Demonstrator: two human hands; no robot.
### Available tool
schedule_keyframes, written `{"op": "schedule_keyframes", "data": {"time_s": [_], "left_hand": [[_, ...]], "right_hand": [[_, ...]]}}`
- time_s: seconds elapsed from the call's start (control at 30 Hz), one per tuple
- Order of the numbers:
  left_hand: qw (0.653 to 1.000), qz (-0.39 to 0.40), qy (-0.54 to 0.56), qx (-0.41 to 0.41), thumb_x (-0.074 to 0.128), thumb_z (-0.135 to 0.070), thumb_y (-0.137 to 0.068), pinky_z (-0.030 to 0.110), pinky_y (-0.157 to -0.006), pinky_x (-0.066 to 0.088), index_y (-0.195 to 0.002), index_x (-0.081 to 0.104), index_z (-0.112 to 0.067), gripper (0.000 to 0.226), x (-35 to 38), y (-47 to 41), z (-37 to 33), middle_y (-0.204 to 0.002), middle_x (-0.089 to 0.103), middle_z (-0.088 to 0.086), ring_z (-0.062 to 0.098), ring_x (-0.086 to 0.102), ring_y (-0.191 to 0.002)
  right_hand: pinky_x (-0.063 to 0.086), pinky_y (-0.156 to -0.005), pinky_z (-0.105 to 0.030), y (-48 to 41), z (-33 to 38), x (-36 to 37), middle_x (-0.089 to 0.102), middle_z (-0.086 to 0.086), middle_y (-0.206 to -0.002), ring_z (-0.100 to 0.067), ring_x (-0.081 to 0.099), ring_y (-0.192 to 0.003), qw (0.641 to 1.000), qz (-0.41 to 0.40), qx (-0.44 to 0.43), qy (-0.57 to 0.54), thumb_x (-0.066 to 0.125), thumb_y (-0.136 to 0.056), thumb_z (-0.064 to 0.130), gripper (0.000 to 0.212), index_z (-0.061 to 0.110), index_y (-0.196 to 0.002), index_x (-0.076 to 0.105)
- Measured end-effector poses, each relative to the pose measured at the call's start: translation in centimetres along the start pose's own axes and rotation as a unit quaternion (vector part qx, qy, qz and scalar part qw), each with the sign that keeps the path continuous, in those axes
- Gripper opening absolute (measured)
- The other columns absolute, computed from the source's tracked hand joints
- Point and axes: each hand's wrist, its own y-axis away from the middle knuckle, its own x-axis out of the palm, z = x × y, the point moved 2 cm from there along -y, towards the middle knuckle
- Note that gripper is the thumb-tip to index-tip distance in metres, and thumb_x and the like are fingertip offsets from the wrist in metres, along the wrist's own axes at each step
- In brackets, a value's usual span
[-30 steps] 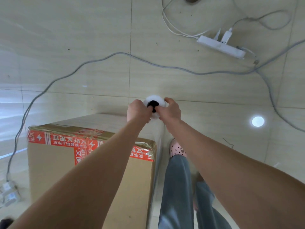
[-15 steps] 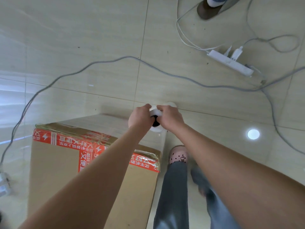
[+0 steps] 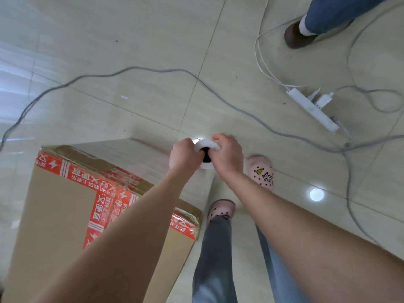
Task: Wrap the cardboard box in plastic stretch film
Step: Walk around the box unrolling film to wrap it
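Observation:
A tall cardboard box with red printed tape stands on the floor at lower left. I hold a roll of clear stretch film upright past the box's far right corner, its white end and dark core facing me. My left hand grips its left side and my right hand grips its right side. A sheet of clear film stretches from the roll along the box's far side.
A grey cable snakes across the tiled floor beyond the box. A white power strip with plugs lies at right. Another person's brown shoe stands at top right. My own feet in pink clogs are beside the box.
The view has shifted, with the box and my hands now lower and further right in the picture. My right foot has stepped forward. Another person's leg has come into view at top right.

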Motion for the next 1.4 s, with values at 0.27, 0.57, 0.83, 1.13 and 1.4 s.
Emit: {"op": "schedule_keyframes", "data": {"time_s": [0.27,0.57,0.83,1.13,1.4], "left_hand": [[1.0,-0.021,0.012,0.01,0.061,-0.02,-0.081,0.033,-0.061,0.042,-0.103,0.052,-0.006,0.027,-0.9,-0.8,-1.4,-0.097,0.061,0.013,0.031,0.06,-0.084],[0.993,-0.043,-0.076,0.08,0.051,-0.014,-0.081,0.03,-0.056,0.035,-0.09,0.055,-0.012,0.01,-3.6,-3.8,-2.7,-0.085,0.057,0.007,0.031,0.058,-0.079],[0.941,-0.093,0.27,-0.183,0.065,-0.027,-0.077,0.036,-0.065,0.059,-0.086,0.063,-0.002,0.027,-4.1,-4.2,0.9,-0.077,0.068,0.013,0.026,0.069,-0.062],[0.997,-0.066,0.043,-0.004,0.06,-0.016,-0.082,0.03,-0.066,0.041,-0.118,0.056,-0.012,0.037,-7.3,-6.3,-0.3,-0.103,0.064,0.01,0.029,0.06,-0.094],[0.997,-0.051,-0.048,0.017,0.056,-0.019,-0.083,0.031,-0.06,0.039,-0.104,0.057,-0.007,0.024,-9.4,-8.4,-0.3,-0.097,0.063,0.014,0.034,0.061,-0.088]], "right_hand": [[0.039,-0.064,-0.026,-2.3,2.5,-0.9,0.059,-0.004,-0.11,-0.024,0.06,-0.089,0.996,0.047,0.014,0.07,0.056,-0.08,0.013,0.03,0.026,-0.106,0.059],[0.037,-0.06,-0.026,-4.6,4.7,-0.6,0.063,-0.003,-0.1,-0.024,0.059,-0.082,0.989,0.084,-0.036,0.117,0.052,-0.079,0.021,0.023,0.029,-0.096,0.065],[0.037,-0.068,-0.027,-5.1,7.4,1.7,0.054,-0.001,-0.114,-0.024,0.059,-0.092,0.993,0.084,-0.01,0.082,0.06,-0.08,0.027,0.034,0.029,-0.113,0.052],[0.039,-0.072,-0.026,-7.6,10.3,2.6,0.06,-0.006,-0.114,-0.029,0.058,-0.097,0.979,0.129,-0.038,0.155,0.051,-0.082,0.01,0.04,0.03,-0.116,0.059],[0.044,-0.085,-0.028,-8.5,12.0,3.2,0.059,-0.003,-0.121,-0.024,0.058,-0.104,0.972,0.135,-0.058,0.186,0.052,-0.082,0.015,0.043,0.032,-0.121,0.06]]}}
